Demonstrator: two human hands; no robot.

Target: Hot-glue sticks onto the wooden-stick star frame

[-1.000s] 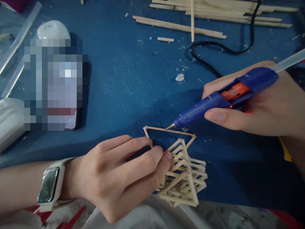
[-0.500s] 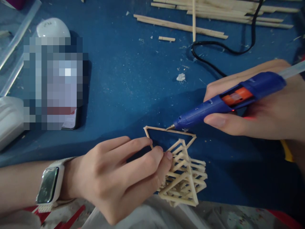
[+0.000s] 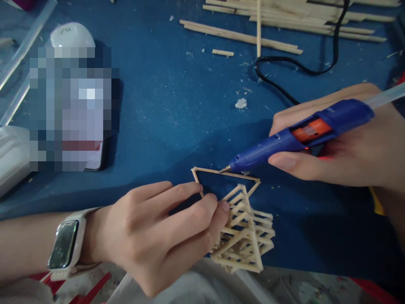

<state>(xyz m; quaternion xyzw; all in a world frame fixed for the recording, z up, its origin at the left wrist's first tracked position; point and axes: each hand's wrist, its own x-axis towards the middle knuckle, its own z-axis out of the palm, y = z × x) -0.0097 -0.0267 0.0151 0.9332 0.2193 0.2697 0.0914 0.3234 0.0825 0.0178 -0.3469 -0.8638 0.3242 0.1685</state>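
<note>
Stick lattice point(image 3: 253, 232), pinched by your left hand point(image 3: 164, 228), looks light and fragile, best held at its joints, while your right hand point(image 3: 348, 160) grips the glue gun point(image 3: 264, 151).

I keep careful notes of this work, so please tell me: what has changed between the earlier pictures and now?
Only a little: the right hand and the rear end of the blue glue gun have shifted slightly toward the person. Nothing was taken hold of or let go. The tip stays at the far side of the thin stick frame, and the left hand stays by the stick structure.
</note>
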